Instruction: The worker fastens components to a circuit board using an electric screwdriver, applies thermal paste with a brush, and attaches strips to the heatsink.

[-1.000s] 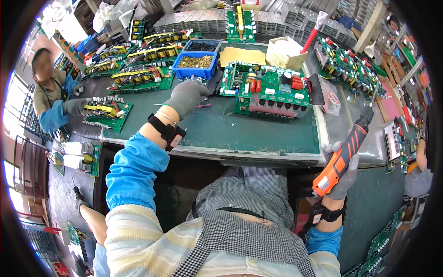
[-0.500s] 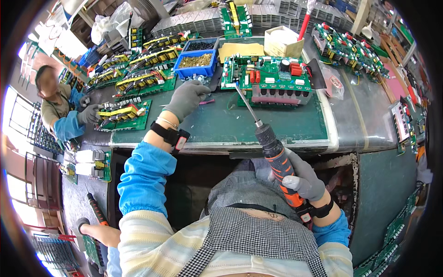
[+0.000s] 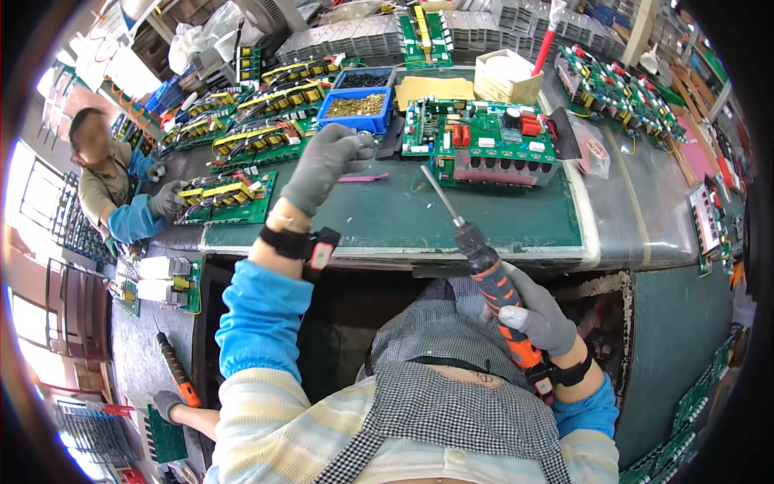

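My right hand [image 3: 542, 313], in a grey glove, is wrapped round a black and orange electric screwdriver [image 3: 488, 270]. The screwdriver's long shaft slants up to the left, its tip over the bench just short of a green circuit board [image 3: 488, 157] with red and white components. My left hand [image 3: 321, 169], also gloved, hovers left of that board with fingers curled together; whatever they may hold is too small to make out. Just beyond it stands a blue tray [image 3: 367, 124] of small brass-coloured parts. A purple pen-like tool [image 3: 367, 178] lies on the bench beside this hand.
Behind the blue tray sits another with dark small parts [image 3: 364, 79]. A cardboard box [image 3: 506, 79] stands behind the board, a red-handled brush [image 3: 546, 50] at it. At left, a co-worker [image 3: 113, 173] handles a board [image 3: 226, 200]. Another person's hand [image 3: 167, 403] is near a second electric screwdriver [image 3: 179, 371].
The screwdriver tip has come away from the board's front left edge. My left hand has risen off the bench beside the tray, its fingers more tightly curled. The whole view has shifted slightly.
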The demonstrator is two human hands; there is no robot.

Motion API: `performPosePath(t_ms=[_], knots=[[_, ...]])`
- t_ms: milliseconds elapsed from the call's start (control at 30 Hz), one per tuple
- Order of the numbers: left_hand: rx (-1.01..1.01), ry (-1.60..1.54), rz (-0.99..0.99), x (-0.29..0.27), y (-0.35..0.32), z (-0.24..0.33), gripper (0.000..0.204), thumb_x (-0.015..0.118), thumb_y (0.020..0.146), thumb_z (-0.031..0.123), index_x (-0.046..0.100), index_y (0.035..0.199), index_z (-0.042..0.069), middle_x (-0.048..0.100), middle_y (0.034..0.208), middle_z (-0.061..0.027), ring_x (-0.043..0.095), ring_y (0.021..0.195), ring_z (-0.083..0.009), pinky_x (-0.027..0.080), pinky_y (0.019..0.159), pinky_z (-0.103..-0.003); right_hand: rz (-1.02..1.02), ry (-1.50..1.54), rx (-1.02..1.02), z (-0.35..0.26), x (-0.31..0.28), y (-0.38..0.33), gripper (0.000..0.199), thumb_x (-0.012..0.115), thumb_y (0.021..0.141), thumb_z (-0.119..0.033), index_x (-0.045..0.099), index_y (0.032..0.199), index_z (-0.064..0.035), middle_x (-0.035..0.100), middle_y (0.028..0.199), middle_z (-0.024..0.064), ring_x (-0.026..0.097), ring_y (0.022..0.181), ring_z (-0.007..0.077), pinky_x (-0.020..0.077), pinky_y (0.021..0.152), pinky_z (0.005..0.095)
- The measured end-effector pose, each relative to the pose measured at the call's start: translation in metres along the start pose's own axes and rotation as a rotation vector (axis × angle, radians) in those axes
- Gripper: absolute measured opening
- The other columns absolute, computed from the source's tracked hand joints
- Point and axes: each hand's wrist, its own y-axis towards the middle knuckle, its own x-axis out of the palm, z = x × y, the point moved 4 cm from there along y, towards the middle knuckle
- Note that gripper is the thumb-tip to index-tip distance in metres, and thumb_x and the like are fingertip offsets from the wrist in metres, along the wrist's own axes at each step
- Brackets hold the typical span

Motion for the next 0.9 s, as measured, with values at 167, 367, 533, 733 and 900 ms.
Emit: performPosePath(t_ms=[167, 367, 533, 733, 900], knots=[[-0.034, -0.104, -0.121, 0.024, -0.041, 0.032, 0.017, 0.053, 0.101, 0.017, 0.056, 0.109, 0.003, 0.064, 0.105, -0.0095, 0.064, 0.085, -0.0133, 0.054, 0.073, -0.022, -0.074, -0.011, -0.010, -0.008, 0.007, 0.015, 0.069, 0.060, 0.092, -0.033, 0.036, 0.147, 0.0006, 0.064, 0.104, 0.0123, 0.064, 0.095, 0.0202, 0.0494, 0.088, 0.0356], [-0.036, -0.241, -0.264, 0.041, -0.049, 0.029, 0.022, 0.054, 0.102, 0.021, 0.055, 0.111, 0.001, 0.060, 0.097, -0.0078, 0.058, 0.078, -0.0123, 0.050, 0.068, -0.023, -0.081, -0.080, -0.028, -0.013, 0.011, 0.013, 0.069, 0.062, 0.093, -0.036, 0.038, 0.146, -0.0005, 0.065, 0.105, 0.0116, 0.064, 0.094, 0.0209, 0.0495, 0.088, 0.0355], [-0.055, -0.183, -0.310, 0.059, -0.051, 0.029, 0.023, 0.061, 0.099, 0.020, 0.057, 0.112, 0.001, 0.063, 0.099, -0.0093, 0.060, 0.077, -0.0132, 0.051, 0.066, -0.023, -0.072, -0.039, -0.043, -0.002, 0.005, 0.000, 0.069, 0.062, 0.094, -0.036, 0.037, 0.147, -0.0011, 0.064, 0.113, 0.0134, 0.063, 0.100, 0.0215, 0.0495, 0.090, 0.0353], [0.019, 0.170, -0.197, 0.085, -0.049, 0.041, 0.019, 0.063, 0.097, 0.018, 0.064, 0.110, 0.003, 0.069, 0.098, -0.0054, 0.065, 0.082, -0.0105, 0.054, 0.069, -0.022, 0.079, -0.250, -0.106, 0.003, -0.003, -0.017, 0.071, 0.064, 0.092, -0.037, 0.038, 0.146, 0.0002, 0.066, 0.107, 0.0192, 0.067, 0.095, 0.0290, 0.0521, 0.085, 0.0373], [0.011, 0.273, -0.265, 0.112, -0.039, 0.049, 0.023, 0.066, 0.096, 0.022, 0.065, 0.112, 0.006, 0.072, 0.100, -0.0034, 0.066, 0.083, -0.0085, 0.055, 0.070, -0.021, 0.174, -0.325, -0.116, 0.005, -0.011, -0.032, 0.069, 0.063, 0.091, -0.034, 0.039, 0.147, -0.0026, 0.068, 0.099, 0.0197, 0.070, 0.087, 0.0301, 0.0538, 0.078, 0.0365]])
